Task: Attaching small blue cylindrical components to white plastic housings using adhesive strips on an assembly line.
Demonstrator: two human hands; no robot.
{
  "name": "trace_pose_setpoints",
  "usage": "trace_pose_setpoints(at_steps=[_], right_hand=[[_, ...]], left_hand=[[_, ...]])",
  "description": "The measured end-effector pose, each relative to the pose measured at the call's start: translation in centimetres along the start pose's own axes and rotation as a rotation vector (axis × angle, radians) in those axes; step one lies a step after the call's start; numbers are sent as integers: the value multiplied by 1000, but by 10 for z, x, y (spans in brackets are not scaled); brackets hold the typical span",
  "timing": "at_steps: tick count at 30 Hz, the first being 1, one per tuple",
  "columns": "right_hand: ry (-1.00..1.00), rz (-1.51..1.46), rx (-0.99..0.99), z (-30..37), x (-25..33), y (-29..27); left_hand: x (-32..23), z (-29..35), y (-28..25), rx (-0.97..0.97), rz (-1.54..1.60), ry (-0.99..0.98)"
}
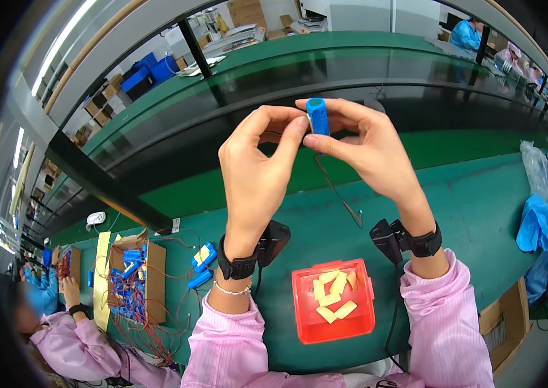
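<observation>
Over the far part of the bench, a blue cylindrical battery stands nearly upright between my hands, with a thin wire hanging below it. My right hand is closed round it, thumb in front and fingers behind. From the left, my left hand pinches at its side, where a sliver of pale yellow shows; the rest is hidden by fingertips. Below my hands, a red plastic tray holds several pale yellow rectangular pieces. Two blue batteries with wires lie to the left, one bearing a yellow piece.
A cardboard box full of blue batteries and tangled red wires stands at left. A metal post rises behind it. Across the far side runs a dark conveyor belt. Co-workers sit at both sides; a clear plastic bag hangs at right.
</observation>
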State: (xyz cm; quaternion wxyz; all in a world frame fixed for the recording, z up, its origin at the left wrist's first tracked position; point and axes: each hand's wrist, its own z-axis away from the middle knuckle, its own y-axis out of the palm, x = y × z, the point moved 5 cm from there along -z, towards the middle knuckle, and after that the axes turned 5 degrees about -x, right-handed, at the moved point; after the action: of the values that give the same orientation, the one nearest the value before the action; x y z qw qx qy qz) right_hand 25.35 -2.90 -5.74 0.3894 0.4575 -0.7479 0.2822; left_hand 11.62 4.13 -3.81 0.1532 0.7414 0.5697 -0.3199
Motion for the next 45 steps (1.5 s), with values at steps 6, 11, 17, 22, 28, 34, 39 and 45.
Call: trace_pose_setpoints(at_steps=[6, 11, 17, 22, 28, 34, 39, 45], right_hand=[[-15, 46, -24, -2, 1, -4], [-6, 85, 15, 2, 6, -7], [-19, 154, -5, 19, 46, -7], [-287, -226, 604, 76, 141, -9], [-379, -296, 745, 102, 143, -11], [-394, -277, 738, 116, 156, -19], [-388, -269, 713, 121, 155, -26], [-383, -250, 686, 124, 157, -33]], left_hand=[[0, 1, 4, 19, 13, -24], [8, 2, 14, 146, 128, -178], [17, -5, -17, -43, 232, -233], [2, -16, -27, -69, 195, -236], [14, -7, -21, -21, 151, -260], [7, -10, -18, 4, 140, -272], [12, -8, -14, 77, 153, -295], [9, -6, -18, 99, 158, -297]])
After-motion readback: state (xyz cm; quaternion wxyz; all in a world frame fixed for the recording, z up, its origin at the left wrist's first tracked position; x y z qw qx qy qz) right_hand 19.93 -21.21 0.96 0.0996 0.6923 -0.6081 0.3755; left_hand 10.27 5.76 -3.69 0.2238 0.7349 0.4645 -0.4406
